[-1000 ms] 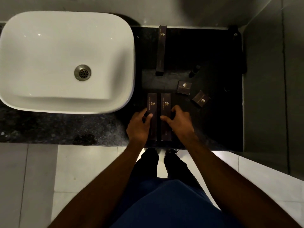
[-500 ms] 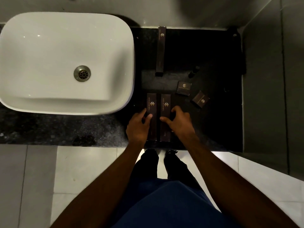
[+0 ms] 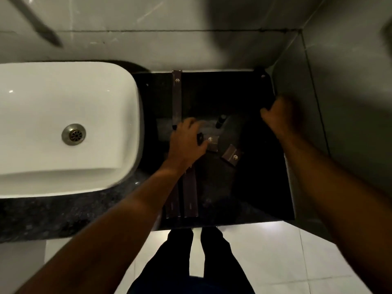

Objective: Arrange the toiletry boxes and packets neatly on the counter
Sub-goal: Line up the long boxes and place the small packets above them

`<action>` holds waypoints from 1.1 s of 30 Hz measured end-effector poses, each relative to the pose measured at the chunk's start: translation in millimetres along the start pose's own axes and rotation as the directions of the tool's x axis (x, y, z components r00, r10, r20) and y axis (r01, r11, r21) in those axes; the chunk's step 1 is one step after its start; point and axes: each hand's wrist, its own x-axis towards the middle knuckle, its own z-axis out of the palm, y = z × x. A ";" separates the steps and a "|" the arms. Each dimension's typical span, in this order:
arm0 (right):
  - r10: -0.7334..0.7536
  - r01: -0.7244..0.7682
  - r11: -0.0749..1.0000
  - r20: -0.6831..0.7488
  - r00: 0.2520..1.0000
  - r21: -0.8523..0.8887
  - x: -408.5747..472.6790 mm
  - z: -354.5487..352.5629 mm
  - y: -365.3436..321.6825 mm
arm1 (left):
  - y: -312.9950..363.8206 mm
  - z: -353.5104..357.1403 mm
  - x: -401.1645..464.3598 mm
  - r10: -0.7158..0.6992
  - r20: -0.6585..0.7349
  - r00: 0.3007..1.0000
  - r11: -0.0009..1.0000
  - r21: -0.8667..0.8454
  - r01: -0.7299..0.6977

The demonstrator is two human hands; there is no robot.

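Dim bathroom, black tabletop (image 3: 254, 187) beside a white basin (image 3: 63, 124). Left hand (image 3: 186, 143) fingers (image 3: 202, 145) curl loosely over a small square box (image 3: 212, 143), touching it, not yet clamped. Right hand (image 3: 277, 117) at two o'clock looks bunched, perhaps on something dark; blur hides it, so I cannot tell. A second small box (image 3: 230, 157) lies askew just beside. Both hands have left the two long boxes (image 3: 184, 194) at six o'clock, now parallel and touching: that pair seems done. A narrow long box (image 3: 176, 98) waits at twelve.
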 end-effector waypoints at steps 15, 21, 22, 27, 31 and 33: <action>0.128 -0.170 0.917 0.137 0.982 0.360 -150.6 -25.3 34.9 | 9.4 -57.7 27.6 -0.561 -0.163 0.812 0.814 -0.289 0.504; 0.074 -0.181 0.966 0.470 0.879 0.186 -267.4 19.3 87.6 | 85.7 14.3 -136.5 -0.568 0.257 0.782 0.721 -0.304 0.623; 0.048 -0.140 0.978 0.485 0.873 0.155 -269.8 27.3 92.2 | 90.7 25.6 -149.2 -0.558 0.272 0.784 0.725 -0.301 0.620; -0.007 -0.060 0.991 0.485 0.874 0.122 -258.3 37.2 94.3 | 96.2 48.3 -158.1 -0.561 0.240 0.792 0.743 -0.275 0.610; 0.010 -0.115 0.980 0.546 0.838 0.159 -240.5 36.5 86.3 | 90.8 54.0 -153.5 -0.566 0.240 0.789 0.748 -0.254 0.613; 0.038 -0.138 0.980 0.540 0.841 0.146 -229.4 36.3 82.6 | 90.0 57.6 -152.5 -0.561 0.224 0.797 0.752 -0.265 0.604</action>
